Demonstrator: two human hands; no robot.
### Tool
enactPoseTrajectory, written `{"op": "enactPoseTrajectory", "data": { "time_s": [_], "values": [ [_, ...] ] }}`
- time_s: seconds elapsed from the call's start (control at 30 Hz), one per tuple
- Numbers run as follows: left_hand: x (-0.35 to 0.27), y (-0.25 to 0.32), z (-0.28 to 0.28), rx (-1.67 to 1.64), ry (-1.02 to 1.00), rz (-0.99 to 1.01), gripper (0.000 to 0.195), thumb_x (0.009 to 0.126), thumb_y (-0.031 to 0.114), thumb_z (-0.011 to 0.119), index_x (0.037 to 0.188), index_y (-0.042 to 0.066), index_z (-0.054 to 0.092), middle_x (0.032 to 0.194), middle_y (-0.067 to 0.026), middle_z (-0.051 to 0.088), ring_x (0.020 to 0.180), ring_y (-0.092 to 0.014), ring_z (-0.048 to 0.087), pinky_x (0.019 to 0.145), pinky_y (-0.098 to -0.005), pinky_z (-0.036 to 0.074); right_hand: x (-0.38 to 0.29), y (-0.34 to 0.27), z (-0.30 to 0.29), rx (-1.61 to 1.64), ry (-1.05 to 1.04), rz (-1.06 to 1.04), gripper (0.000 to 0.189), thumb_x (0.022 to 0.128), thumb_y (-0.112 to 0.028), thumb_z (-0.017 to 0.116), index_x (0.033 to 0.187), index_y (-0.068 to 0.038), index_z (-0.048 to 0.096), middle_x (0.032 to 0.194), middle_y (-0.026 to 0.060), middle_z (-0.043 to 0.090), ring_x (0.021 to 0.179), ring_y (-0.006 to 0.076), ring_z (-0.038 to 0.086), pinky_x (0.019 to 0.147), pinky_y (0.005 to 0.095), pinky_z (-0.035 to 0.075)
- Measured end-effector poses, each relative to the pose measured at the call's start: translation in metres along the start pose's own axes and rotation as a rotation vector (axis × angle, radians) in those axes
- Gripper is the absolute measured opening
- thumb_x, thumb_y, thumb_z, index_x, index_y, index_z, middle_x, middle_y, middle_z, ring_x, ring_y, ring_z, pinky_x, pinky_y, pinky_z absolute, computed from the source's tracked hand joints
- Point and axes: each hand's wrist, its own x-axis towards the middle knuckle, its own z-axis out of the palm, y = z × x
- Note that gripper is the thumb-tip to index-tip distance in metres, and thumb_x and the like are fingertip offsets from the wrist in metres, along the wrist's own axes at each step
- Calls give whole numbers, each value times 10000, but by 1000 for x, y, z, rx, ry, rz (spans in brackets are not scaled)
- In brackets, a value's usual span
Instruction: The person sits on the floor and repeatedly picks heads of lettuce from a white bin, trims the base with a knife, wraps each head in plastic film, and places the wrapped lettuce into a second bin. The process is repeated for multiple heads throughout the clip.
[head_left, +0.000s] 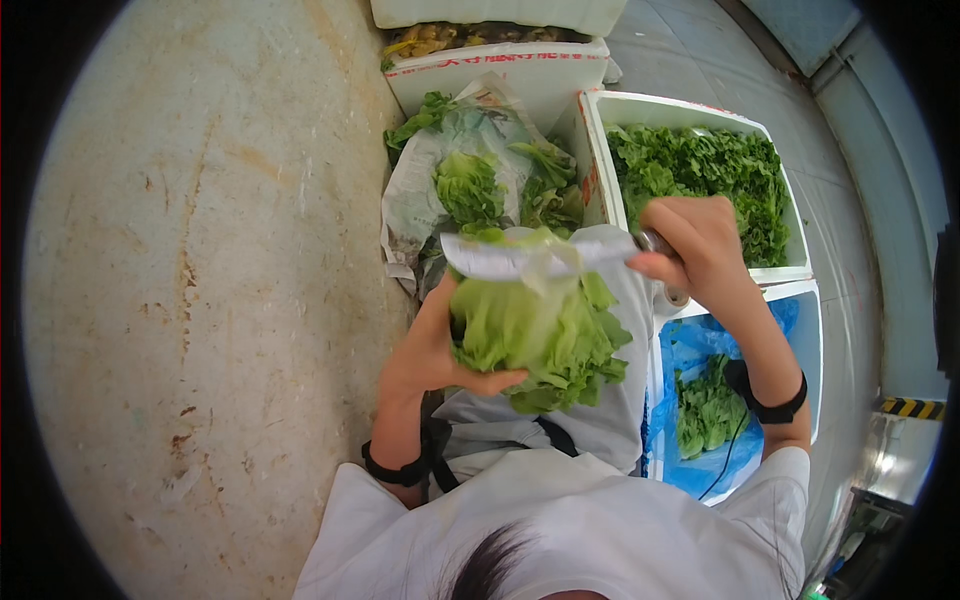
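My left hand (442, 352) holds a head of green lettuce (525, 330) from its left side and below, above my lap. In my right hand (697, 247) is the dark handle of a knife, its broad metal blade (487, 259) pointing left across the top of the lettuce. The blade and the leaf by it are blurred, so whether it cuts into the head cannot be told. Beyond the lettuce, loose lettuce leaves (469, 187) lie on crumpled printed paper (412, 195).
A foam box of leafy greens (799, 240) stands at the right. Nearer me, another foam box (808, 352) has a blue plastic liner (690, 345) and greens inside. Stacked foam boxes (487, 82) stand at the far side. A stained wall or panel (225, 300) fills the left.
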Motion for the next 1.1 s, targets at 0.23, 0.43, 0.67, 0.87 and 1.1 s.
{"op": "enactPoseTrajectory", "data": {
  "time_s": [0.23,0.43,0.67,0.87,1.1],
  "values": [
    [20,-1,3,7,-318,278,936,522,203,865,1303,-8,395,1286,-130,474,1174,-225,473,998,-364,368,7,46,67,-150,-289,229,392,849,-446,566,702,-84,547,532,96,507,489,302,526,452,388,386],
    [29,15,20,126,-39,276,920,535,187,855,1305,5,385,1268,-144,490,1139,-259,501,962,-366,402,8,45,63,208,73,575,418,898,-406,538,701,-38,532,527,161,472,498,349,478,477,388,366],
    [39,14,29,778,470,472,860,554,172,837,1271,12,390,1230,-182,509,998,-355,547,842,-421,467,-1,-25,4,195,219,622,294,845,-248,657,716,-23,519,498,84,411,419,209,426,426,300,326],
    [41,15,29,939,587,470,862,561,159,832,1272,5,369,1218,-189,514,976,-352,549,810,-426,465,-2,-61,8,53,201,461,306,771,-254,726,696,-54,507,530,39,441,421,186,443,400,302,323],
    [39,13,28,931,621,451,859,559,161,833,1264,-1,370,1217,-187,514,972,-355,550,802,-434,458,-5,-68,14,25,196,455,316,765,-251,730,678,-64,489,534,35,458,419,185,464,388,300,321]
  ]
}}
